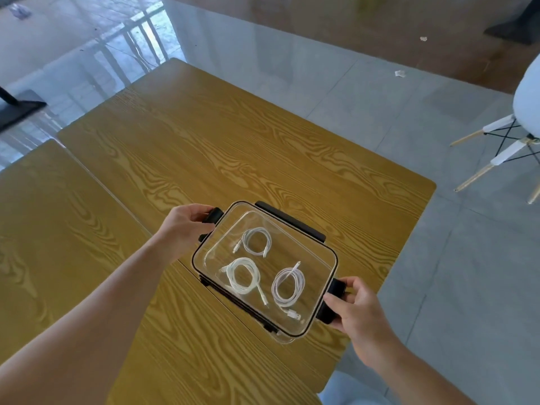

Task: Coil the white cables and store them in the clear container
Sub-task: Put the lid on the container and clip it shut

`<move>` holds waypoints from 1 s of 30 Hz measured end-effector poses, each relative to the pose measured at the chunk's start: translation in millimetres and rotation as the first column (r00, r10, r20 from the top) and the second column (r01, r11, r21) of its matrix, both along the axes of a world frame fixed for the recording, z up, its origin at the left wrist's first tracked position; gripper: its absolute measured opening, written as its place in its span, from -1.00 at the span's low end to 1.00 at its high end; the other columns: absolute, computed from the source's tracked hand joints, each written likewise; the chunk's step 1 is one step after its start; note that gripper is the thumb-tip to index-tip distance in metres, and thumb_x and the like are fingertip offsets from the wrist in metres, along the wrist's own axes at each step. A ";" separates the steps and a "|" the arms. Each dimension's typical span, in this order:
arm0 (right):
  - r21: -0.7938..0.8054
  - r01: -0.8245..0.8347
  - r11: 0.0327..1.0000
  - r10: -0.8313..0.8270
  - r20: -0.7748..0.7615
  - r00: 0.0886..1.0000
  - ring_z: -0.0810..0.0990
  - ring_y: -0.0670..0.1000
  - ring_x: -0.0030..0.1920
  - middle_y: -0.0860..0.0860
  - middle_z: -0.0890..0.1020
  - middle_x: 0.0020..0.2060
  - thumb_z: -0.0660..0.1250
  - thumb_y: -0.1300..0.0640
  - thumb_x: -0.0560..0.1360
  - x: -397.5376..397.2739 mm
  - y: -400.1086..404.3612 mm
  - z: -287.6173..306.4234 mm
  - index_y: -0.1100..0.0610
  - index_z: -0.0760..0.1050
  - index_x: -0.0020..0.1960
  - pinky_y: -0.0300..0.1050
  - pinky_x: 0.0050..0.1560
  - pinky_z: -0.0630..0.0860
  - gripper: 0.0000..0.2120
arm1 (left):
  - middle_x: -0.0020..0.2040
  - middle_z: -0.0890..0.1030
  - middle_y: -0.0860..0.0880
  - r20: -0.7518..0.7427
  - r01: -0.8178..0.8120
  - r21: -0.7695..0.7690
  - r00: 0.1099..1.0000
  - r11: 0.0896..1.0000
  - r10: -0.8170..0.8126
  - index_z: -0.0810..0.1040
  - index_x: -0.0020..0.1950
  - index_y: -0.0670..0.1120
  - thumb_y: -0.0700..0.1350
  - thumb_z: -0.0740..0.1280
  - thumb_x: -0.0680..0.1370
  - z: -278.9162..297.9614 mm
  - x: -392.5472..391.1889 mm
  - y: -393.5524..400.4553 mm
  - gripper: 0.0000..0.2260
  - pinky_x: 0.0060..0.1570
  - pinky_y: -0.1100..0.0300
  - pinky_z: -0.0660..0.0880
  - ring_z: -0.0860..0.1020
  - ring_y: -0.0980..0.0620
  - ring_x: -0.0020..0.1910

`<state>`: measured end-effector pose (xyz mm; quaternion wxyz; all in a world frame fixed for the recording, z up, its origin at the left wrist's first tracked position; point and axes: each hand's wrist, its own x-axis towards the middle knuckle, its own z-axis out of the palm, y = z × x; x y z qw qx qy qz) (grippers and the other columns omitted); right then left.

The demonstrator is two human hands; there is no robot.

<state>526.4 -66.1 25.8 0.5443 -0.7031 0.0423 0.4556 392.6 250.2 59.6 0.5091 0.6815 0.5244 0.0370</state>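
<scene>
Three coiled white cables (264, 271) lie inside the lidded clear container (329, 258) on a wooden table (204, 135). The left hand (187, 226) grips its far black latch (212, 216); the right hand (355, 306) grips the near latch (331, 299).

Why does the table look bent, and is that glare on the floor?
Head view: the wide-angle lens bows the table edges outward; the glossy floor mirrors a bright window and railing at upper left; the clear box shows faint sheen, yet the three cables read sharply; the left hand and right hand on the black latches look slightly soft.
</scene>
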 end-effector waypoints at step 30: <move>-0.011 0.093 0.996 -0.093 -0.052 0.994 0.71 0.16 -0.09 0.21 0.67 -0.10 0.39 0.31 0.53 -27.8 -2.6 -25.3 0.18 0.46 0.05 -0.01 -0.18 0.68 -0.84 | -0.11 0.70 0.12 -0.091 0.162 0.147 0.985 0.976 -0.149 0.61 -0.03 0.14 -0.27 0.47 0.46 -37.0 14.8 0.5 -0.71 -0.08 0.15 0.59 0.66 0.02 -0.11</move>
